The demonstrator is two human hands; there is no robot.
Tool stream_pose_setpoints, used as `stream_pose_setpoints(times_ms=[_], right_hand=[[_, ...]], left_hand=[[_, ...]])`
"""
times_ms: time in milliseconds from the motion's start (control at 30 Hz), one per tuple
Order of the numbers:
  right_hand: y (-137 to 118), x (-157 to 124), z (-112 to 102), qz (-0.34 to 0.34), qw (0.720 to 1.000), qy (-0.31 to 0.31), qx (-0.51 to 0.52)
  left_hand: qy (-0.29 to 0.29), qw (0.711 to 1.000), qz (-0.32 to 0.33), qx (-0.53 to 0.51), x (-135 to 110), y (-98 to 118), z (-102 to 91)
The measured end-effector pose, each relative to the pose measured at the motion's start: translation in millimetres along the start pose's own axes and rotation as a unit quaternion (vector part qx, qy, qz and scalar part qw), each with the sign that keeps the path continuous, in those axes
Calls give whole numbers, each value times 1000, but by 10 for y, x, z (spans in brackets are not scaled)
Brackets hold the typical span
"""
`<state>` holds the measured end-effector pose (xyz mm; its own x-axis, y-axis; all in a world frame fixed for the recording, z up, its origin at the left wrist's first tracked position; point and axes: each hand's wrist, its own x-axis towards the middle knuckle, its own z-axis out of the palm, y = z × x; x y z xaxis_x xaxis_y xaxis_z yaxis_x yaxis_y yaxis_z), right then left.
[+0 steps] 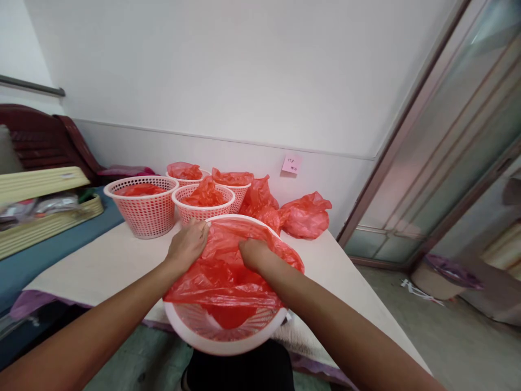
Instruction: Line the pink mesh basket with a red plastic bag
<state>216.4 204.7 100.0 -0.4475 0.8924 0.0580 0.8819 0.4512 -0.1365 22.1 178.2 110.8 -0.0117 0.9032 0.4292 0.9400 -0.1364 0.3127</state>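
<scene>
A: Where the near basket (228, 347) is the clock's centre, twelve at the wall, how do the hands stand?

B: Left hand (188, 245) at eleven, clamped on the bag (232, 266) at the rim. Right hand (255, 254) inside the mouth, slightly toward one; fingers sunk in folds, so I cannot tell whether they are closed or spread.

A: Lie of the bag?

B: In and across the basket's mouth. Hem runs slack from eight to four; rim bare at six, also showing white from twelve to one.

A: Technique?

B: My judgement: keep the left pinch firm as an anchor, press the film down with knuckles rather than nails, then ease the hem out over six. A hard tug could split it; uneven slack would leave one side short.

A: Materials?

B: Bag: thin red plastic, translucent, glossy, crinkled. Basket: pale plastic, round, smooth thick rim, perforated wall.

A: Surroundings?

B: Four more baskets (144, 217) between ten and twelve, lattice walls flaring upward, red film inside each. Crumpled loose bags (305, 220) toward one, puffed and soft-edged. Beneath, a pale, matte cloth (101, 255), fairly flat.
</scene>
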Motion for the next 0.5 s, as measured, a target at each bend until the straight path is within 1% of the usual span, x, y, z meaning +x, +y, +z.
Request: stream_pose_setpoints(times_ms=[67,100,167,233,333,500], right_hand=[[8,-14,14,-7,998,-53,-46],[-9,-32,28,-16,996,-66,-61],[-55,-64,54,-36,994,-70,-82],[-89,-77,66,-52,992,-59,-94],[-101,-65,63,-61,992,-55,-100],[-99,-27,51,-62,988,-110,-84]], left_hand=[[-2,1000,1,0,33,19,22],[-3,1000,2,-1,49,28,32],[-5,1000,3,0,68,44,42],[-8,1000,-2,0,67,53,37],[-10,1000,-13,1,38,63,12],[-9,1000,-29,5,1,60,-4]])
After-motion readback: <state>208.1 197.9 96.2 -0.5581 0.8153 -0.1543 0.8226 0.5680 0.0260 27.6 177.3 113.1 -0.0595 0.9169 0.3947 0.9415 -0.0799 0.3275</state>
